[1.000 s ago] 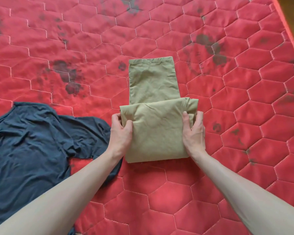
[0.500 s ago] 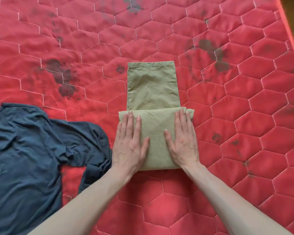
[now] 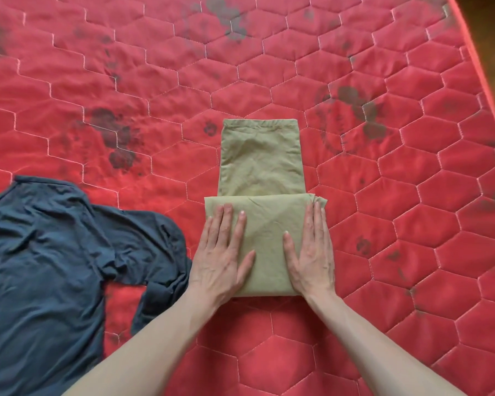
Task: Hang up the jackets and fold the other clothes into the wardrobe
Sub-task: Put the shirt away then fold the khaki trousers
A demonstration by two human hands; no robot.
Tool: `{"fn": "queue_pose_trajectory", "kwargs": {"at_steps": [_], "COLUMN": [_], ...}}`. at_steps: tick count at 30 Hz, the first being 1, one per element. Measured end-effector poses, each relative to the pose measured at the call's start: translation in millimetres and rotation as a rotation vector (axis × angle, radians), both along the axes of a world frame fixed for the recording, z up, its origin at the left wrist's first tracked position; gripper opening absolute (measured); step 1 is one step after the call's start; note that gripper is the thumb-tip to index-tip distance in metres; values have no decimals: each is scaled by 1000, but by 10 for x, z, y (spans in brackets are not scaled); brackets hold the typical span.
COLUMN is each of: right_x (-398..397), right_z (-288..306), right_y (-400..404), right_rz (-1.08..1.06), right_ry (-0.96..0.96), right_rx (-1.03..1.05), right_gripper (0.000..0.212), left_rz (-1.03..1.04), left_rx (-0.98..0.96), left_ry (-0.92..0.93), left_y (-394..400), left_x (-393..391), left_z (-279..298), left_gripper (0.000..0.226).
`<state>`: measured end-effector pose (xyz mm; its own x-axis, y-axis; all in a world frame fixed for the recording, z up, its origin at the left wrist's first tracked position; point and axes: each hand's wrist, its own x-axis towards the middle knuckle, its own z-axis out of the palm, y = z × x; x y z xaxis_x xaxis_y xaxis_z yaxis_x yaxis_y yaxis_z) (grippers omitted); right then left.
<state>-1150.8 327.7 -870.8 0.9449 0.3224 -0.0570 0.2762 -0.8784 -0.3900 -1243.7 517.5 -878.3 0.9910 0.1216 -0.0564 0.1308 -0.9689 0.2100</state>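
Olive-green garment [image 3: 262, 178], part-folded, lies mid-mattress: the near thick fold lies over a narrower single layer that runs away from the person. Left hand [image 3: 222, 252] lies flat with straight fingers on the fold's left side, right hand [image 3: 312, 250] flat on its right edge; neither grips. Cloth thin, creased. Dark blue shirt [image 3: 49, 267] lies spread at left, just beside. Red mattress [image 3: 383, 324] is hexagon-quilted, with dark stains.

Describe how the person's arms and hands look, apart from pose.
Both forearms are bare right down to the frame's edge, with no sleeves in view. The left hand and right hand wear no gloves, rings, watch or bracelets. Fingernails are short and unpainted. No markings show.
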Motion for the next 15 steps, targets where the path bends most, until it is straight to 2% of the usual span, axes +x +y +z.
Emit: {"fn": "queue_pose_trajectory", "kwargs": {"at_steps": [4,8,12,15], "right_x": [-7,-72,-187,-247], "right_z": [-67,-67,-65,-48], "right_y": [0,-36,-125,-234], "right_rz": [5,58,255,311], "right_ry": [-54,-146,-200,-178], "right_rx": [18,-91,-157,-120], "right_gripper": [75,68,73,78], "left_rz": [-192,-381,-325,-214], "left_rx": [-12,-7,56,104], "left_ry": [-3,29,181,262], "left_y": [19,-44,-217,-443], "left_x": [-39,-213,-294,-234], "left_z": [13,60,126,234], "left_gripper": [82,107,122,104]}}
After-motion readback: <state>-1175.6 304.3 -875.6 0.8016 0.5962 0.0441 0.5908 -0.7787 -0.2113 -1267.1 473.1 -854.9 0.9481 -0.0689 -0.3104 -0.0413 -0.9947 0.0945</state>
